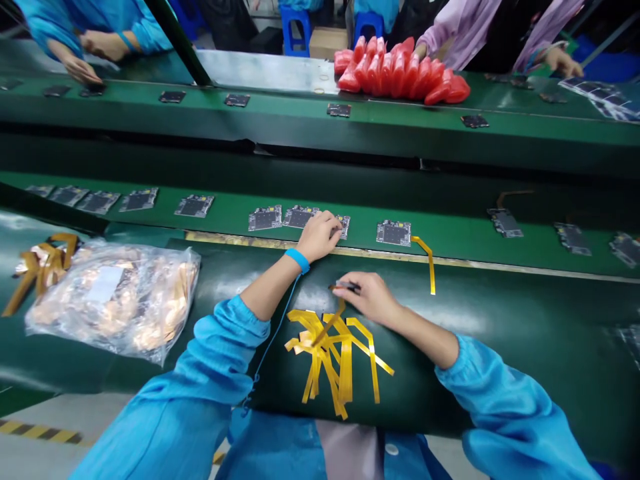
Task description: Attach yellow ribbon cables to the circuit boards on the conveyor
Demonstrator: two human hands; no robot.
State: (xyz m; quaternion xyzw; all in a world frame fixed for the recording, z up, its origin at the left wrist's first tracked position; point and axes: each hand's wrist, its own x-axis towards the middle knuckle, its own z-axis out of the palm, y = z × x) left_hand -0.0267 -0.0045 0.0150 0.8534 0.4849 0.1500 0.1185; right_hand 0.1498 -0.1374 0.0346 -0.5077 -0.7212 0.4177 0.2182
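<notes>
My left hand (320, 236), with a blue wrist strap (298, 261) and cord, reaches to the belt. Its curled fingers grip a circuit board (345, 227), which they partly cover. My right hand (373, 295) is closed in a pinch above the near table. From its fingertips hangs a yellow flex cable (331, 324); a short dark piece also shows there, its kind unclear. Below lies a loose pile of yellow flex cables (345, 367). Right of my left hand, another circuit board (394, 233) has a flex cable (431, 263) at its edge, hanging over the belt's rim.
More circuit boards lie along the green belt (460, 243) on both sides. A clear plastic bag (115, 293) of copper-coloured parts rests at left, beside loose brown flex cables (47, 267). Across, co-workers' hands are near a second row of boards and red bundles (400, 72).
</notes>
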